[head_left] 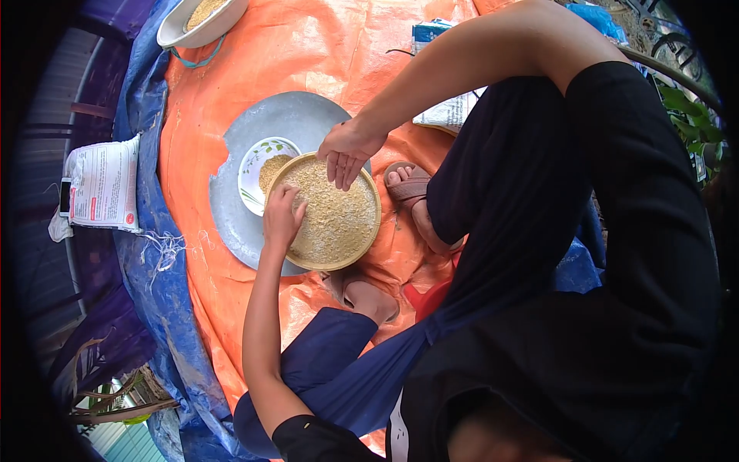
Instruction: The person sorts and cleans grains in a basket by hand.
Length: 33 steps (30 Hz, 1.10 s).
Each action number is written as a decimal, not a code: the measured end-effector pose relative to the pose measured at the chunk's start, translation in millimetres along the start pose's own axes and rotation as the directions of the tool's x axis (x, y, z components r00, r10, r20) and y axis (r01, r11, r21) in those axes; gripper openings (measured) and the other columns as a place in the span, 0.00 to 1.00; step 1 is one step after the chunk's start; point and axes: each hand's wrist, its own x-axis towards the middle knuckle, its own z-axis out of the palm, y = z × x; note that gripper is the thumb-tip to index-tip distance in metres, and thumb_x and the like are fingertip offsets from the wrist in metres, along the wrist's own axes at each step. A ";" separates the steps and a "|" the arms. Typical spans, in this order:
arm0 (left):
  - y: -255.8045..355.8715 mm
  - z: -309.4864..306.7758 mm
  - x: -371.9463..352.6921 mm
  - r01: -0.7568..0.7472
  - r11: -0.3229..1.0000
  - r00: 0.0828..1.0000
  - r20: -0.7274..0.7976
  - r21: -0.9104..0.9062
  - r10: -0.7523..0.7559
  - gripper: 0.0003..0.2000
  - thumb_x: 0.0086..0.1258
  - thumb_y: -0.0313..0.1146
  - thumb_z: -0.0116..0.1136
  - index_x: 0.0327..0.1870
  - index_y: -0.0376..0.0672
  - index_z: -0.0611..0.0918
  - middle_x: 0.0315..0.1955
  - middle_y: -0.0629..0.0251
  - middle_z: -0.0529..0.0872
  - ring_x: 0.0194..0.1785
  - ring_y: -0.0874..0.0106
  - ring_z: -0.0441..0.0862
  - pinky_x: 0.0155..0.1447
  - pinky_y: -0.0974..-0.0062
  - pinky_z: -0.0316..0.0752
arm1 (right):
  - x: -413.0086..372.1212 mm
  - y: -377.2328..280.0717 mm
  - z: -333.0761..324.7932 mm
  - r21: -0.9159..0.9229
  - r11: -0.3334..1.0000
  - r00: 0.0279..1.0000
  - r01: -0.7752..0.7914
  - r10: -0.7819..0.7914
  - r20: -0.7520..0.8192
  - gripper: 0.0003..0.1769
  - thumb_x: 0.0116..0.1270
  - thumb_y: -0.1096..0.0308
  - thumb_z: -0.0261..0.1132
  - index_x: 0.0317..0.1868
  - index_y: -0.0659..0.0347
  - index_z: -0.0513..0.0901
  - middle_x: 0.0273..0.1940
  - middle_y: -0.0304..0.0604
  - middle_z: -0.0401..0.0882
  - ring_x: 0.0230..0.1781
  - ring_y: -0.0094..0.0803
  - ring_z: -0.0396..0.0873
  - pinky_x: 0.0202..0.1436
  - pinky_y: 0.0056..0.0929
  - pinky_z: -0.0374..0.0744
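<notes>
A round, shallow, yellow-rimmed tray [376,223] holds a layer of pale yellow grain [331,219] mixed with whitish bits; its base is hidden. My left hand [283,218] grips the tray's rim on the near left, thumb over the inside edge. Over the far part of the grain is my right hand [350,154], fingers stretched downward and slightly apart, with nothing seen in them. A white bowl with green leaf print [248,173] is partly covered by the tray and has more grain [272,169] in it. Beneath both lies a large grey metal disc [239,138] with a ragged edge.
An orange tarp [208,308] covers the ground, with a blue tarp [173,339] along its left side. A white basin of grain [223,23] stands at upper left. A printed white sack [104,185] lies far left. My sandalled feet [416,189] flank the tray.
</notes>
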 end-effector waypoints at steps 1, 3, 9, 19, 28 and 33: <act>0.2 5.1 -5.4 0.059 0.997 0.997 0.061 -0.055 -0.056 0.15 0.56 0.30 0.68 0.45 0.39 0.82 0.46 0.57 0.80 0.50 0.58 0.78 0.54 0.62 0.74 | 0.7 0.2 0.2 -0.006 1.000 1.000 -0.001 0.001 0.001 0.31 0.76 0.54 0.43 0.54 0.80 0.72 0.53 0.67 0.77 0.54 0.48 0.80 0.61 0.36 0.79; -0.2 20.5 -11.4 0.021 0.998 0.999 0.032 -0.054 -0.019 0.14 0.56 0.30 0.68 0.43 0.39 0.83 0.43 0.58 0.80 0.48 0.58 0.79 0.52 0.63 0.74 | 2.0 0.4 1.9 0.007 1.000 1.000 -0.009 0.009 -0.006 0.31 0.76 0.53 0.44 0.53 0.80 0.74 0.52 0.67 0.78 0.53 0.48 0.81 0.61 0.36 0.79; -4.1 37.1 -15.3 -0.026 0.999 1.000 0.013 -0.019 0.026 0.02 0.60 0.27 0.59 0.31 0.40 0.81 0.31 0.58 0.80 0.37 0.57 0.81 0.42 0.62 0.77 | 11.5 1.8 -0.5 -0.007 1.000 0.999 -0.011 0.011 0.030 0.31 0.77 0.51 0.42 0.51 0.77 0.74 0.49 0.65 0.80 0.52 0.48 0.81 0.61 0.39 0.78; -2.3 29.4 -13.7 -0.039 0.998 0.998 0.042 0.059 0.036 0.07 0.62 0.28 0.59 0.39 0.38 0.80 0.37 0.56 0.80 0.44 0.58 0.80 0.46 0.63 0.76 | -5.4 -7.0 6.2 -0.057 0.998 0.999 -0.039 0.038 -0.009 0.33 0.76 0.53 0.41 0.58 0.82 0.67 0.58 0.70 0.72 0.59 0.49 0.77 0.66 0.37 0.75; 11.3 31.5 -26.9 -0.092 0.988 0.994 -0.040 0.125 0.098 0.14 0.63 0.31 0.60 0.48 0.38 0.79 0.47 0.57 0.78 0.52 0.60 0.76 0.55 0.65 0.72 | -4.9 -7.9 6.1 -0.059 0.998 0.999 -0.038 0.039 0.001 0.32 0.76 0.52 0.40 0.57 0.81 0.68 0.57 0.69 0.73 0.58 0.48 0.77 0.66 0.36 0.75; 6.7 47.5 -31.3 -0.128 0.987 0.991 0.047 0.095 0.124 0.08 0.61 0.25 0.56 0.41 0.38 0.79 0.37 0.59 0.79 0.44 0.60 0.79 0.48 0.67 0.76 | -3.1 -6.3 3.9 -0.057 0.997 0.999 -0.041 0.041 0.001 0.32 0.77 0.52 0.41 0.56 0.80 0.69 0.56 0.68 0.74 0.58 0.47 0.78 0.65 0.36 0.75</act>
